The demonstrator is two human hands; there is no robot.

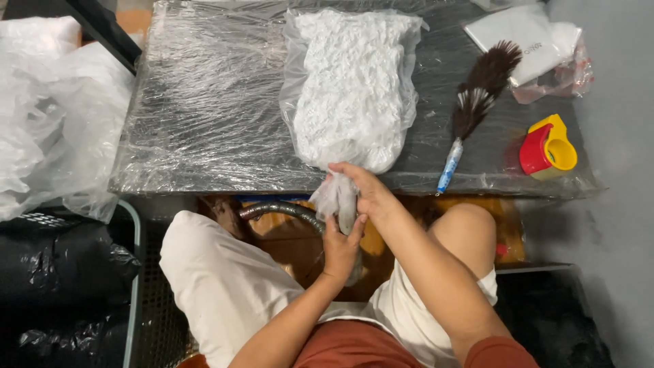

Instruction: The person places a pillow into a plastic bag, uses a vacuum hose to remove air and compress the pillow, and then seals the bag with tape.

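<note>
Both forearms rise from the bottom edge, meeting at six o'clock of the dark wrapped table [204,102]. Left hand [338,247] is clenched around the twisted neck of the clear bag [347,88], right beside a grey hose [279,208]; right hand [364,191] pinches the same neck just above. White crumpled stuffing fills the bag, lying at twelve o'clock. Judging by this, the bag mouth is being sealed; a tighter twist or tie seems needed. Feather duster [477,95] lies at two o'clock
</note>
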